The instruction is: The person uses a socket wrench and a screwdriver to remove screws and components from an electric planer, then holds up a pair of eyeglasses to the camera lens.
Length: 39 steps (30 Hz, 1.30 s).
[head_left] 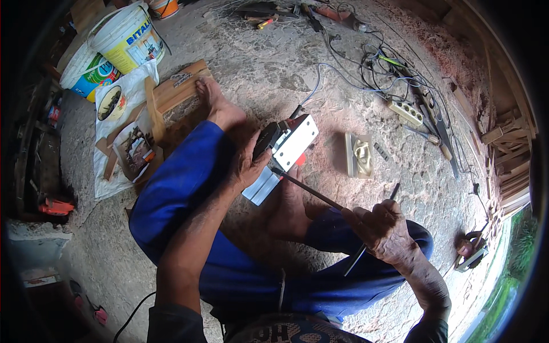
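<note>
My left hand is closed around the dark body of a corded power tool. A white flat plate with holes near its corners faces up on the tool. Beside my left hand is a silvery grooved metal piece; whether it joins the tool I cannot tell. My right hand grips what looks like a T-handle wrench. Its long dark shaft slants to the tool's lower edge, and a thin crossbar sticks out on both sides of my fist. A small red thing shows under the plate.
A clear box with pale contents stands right of the tool. Farther right lie a power strip, tangled cords and hand tools. At left are paint buckets, a white sack, wooden boards and a tub of small parts.
</note>
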{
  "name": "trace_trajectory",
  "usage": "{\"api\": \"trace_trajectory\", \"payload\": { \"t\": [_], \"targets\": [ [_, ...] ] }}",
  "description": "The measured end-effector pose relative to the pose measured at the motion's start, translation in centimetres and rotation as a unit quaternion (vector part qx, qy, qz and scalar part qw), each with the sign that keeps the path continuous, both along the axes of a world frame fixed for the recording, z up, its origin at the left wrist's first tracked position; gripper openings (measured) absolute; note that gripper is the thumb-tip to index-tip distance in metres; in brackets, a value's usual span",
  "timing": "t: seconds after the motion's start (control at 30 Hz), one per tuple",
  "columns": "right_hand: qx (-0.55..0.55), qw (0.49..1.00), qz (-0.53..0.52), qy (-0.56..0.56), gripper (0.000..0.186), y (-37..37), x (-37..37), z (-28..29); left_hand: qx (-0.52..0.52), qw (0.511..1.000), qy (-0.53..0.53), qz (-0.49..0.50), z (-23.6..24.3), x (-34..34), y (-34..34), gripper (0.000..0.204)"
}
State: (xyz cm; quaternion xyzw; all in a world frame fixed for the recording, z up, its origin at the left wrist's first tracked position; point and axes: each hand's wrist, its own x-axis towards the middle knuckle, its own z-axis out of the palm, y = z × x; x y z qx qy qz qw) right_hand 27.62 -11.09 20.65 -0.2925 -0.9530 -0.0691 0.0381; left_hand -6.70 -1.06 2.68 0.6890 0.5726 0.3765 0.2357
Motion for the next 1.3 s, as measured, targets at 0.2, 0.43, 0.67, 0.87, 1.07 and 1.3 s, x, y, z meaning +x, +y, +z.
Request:
{"api": "trace_trajectory", "payload": {
  "t": [0.2,0.43,0.67,0.87,1.07,1.3],
  "targets": [
    [0.103,0.99,0.067,-0.07,0.049,0.6,0.1,0.3,-0.027,0.999,-0.03,-0.001,-0.2,0.1,0.1,0.064],
    [0.044,0.996,0.074,0.004,0.048,3.0,0.8,0.2,-0.042,0.999,-0.024,-0.003,1.0,0.3,0.3,0.064],
    [0.021,0.996,0.059,0.068,0.035,3.5,0.1,-0.6,-0.01,1.0,-0.008,-0.016,-0.4,-0.2,0.3,0.065],
    [-0.04,0.979,-0.034,0.195,0.015,4.1,0.1,-2.2,-0.045,0.998,-0.036,-0.009,0.8,0.5,-0.1,0.065],
    [-0.087,0.966,-0.096,0.224,0.018,2.9,-0.4,-2.0,-0.038,0.999,-0.016,-0.003,0.7,0.2,0.1,0.064],
    [-0.093,0.993,-0.066,0.042,0.075,-0.5,1.3,-0.5,-0.081,0.997,-0.015,0.007,0.7,0.0,0.2,0.063]
  ]
}}
